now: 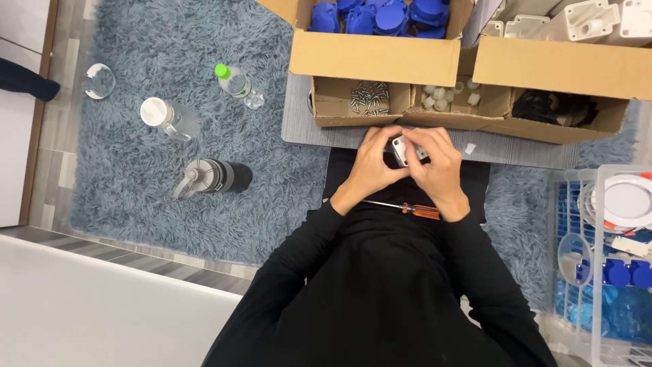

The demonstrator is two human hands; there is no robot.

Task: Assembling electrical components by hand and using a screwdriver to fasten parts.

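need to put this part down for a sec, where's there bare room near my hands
Free: the grey board strip left of the left hand, and the rug between the dark bottle and your lap. Crowded: the cardboard trays just ahead; the screwdriver lies under the right hand.

The small white plastic part point(402, 150) shows only a sliver, the rest covered by the left hand point(372, 165) and right hand point(439, 169) closed around it. Just below those hands, the orange-handled screwdriver point(407, 208) has its tip hidden under the left wrist. Above the part, the cardboard box of blue plastic caps point(373, 54) is cut by the top edge. The tiny silver screws point(369, 97) beneath that box are too small to count.
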